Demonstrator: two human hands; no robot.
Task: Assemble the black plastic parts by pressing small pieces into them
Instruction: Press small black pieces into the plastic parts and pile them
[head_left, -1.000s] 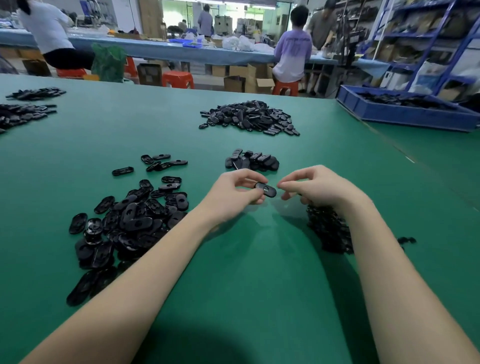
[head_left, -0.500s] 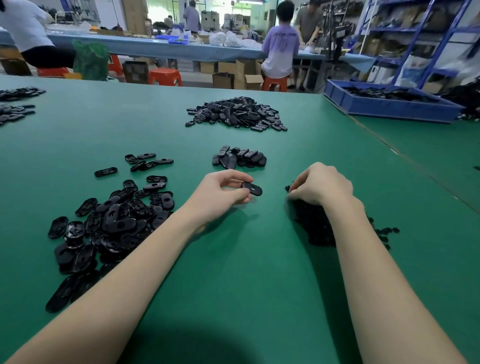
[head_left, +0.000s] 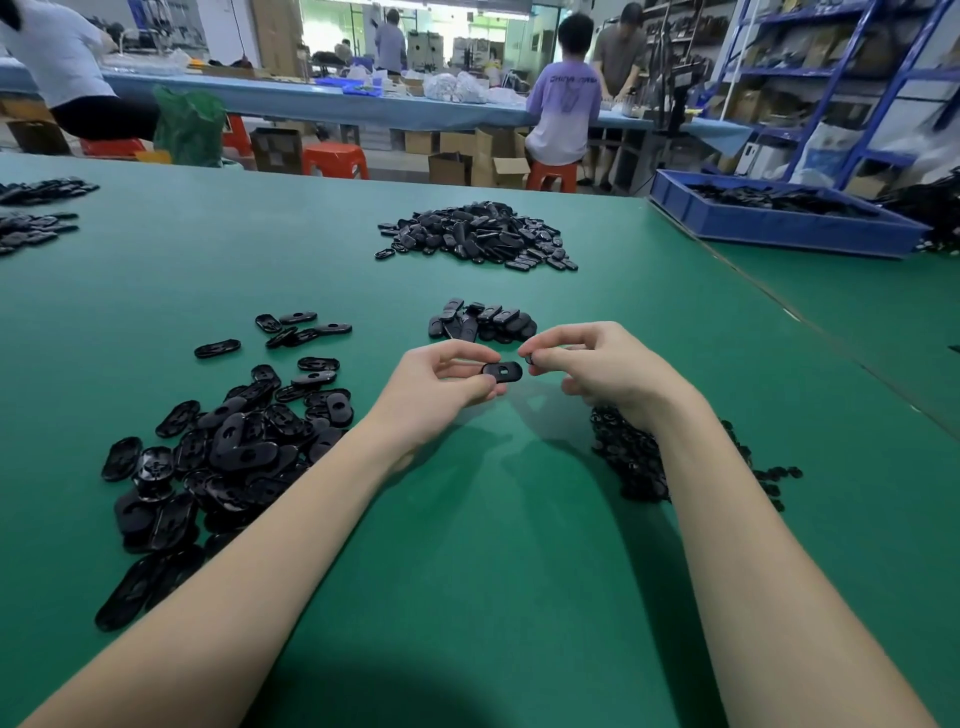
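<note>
A green desk (head_left: 467, 597) is seen in the foreground. At its far right a blue tray (head_left: 779, 228) is set. Beyond it a long blue bench (head_left: 322, 104) is occupied by several people; one in a lilac shirt (head_left: 563, 111) is seated on an orange stool (head_left: 550, 174). Cardboard boxes (head_left: 483, 156) are stacked beneath, a green bag (head_left: 189, 127) is placed at the left, and blue shelving (head_left: 852, 78) is ranged at the right.

Your L hand (head_left: 441, 384) pinches a part, thumb+fingers curled. R hand (head_left: 597, 371) pinches a small piece, fingertips nearly meeting L's.
</note>
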